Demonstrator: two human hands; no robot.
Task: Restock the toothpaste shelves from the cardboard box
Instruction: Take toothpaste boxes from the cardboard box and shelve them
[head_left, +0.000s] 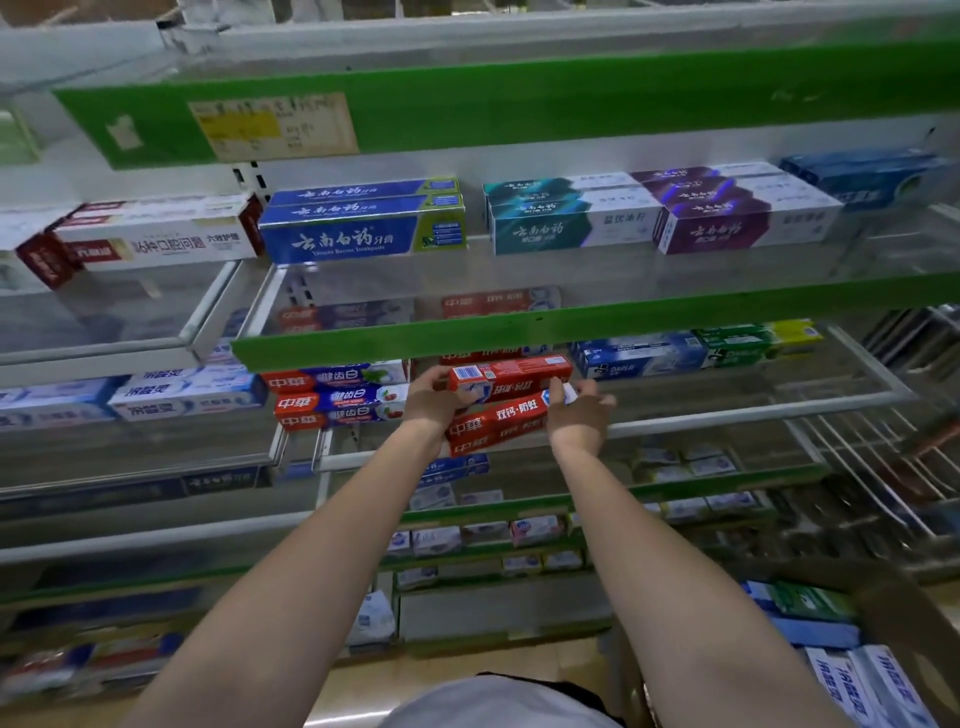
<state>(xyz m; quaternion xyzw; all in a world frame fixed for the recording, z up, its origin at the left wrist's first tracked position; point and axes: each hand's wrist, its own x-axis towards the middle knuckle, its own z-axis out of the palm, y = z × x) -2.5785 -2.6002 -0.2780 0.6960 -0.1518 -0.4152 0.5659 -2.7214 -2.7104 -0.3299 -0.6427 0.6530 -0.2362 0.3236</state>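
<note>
A stack of red toothpaste cartons (501, 415) lies on the second glass shelf (727, 410), just under its green rail. My left hand (434, 400) grips the left end of the top red carton (511, 375). My right hand (579, 410) holds the right end of the stack, thumb on the carton fronts. The cardboard box (893, 613) shows at the lower right with blue, green and white toothpaste cartons (841, 680) inside.
Red-and-blue cartons (337, 397) sit left of the stack, blue and green ones (691, 353) to its right. The upper shelf carries blue cartons (363, 228), teal and purple cartons (660, 218). A wire rack (893, 467) stands at the right. Lower shelves hold small packs.
</note>
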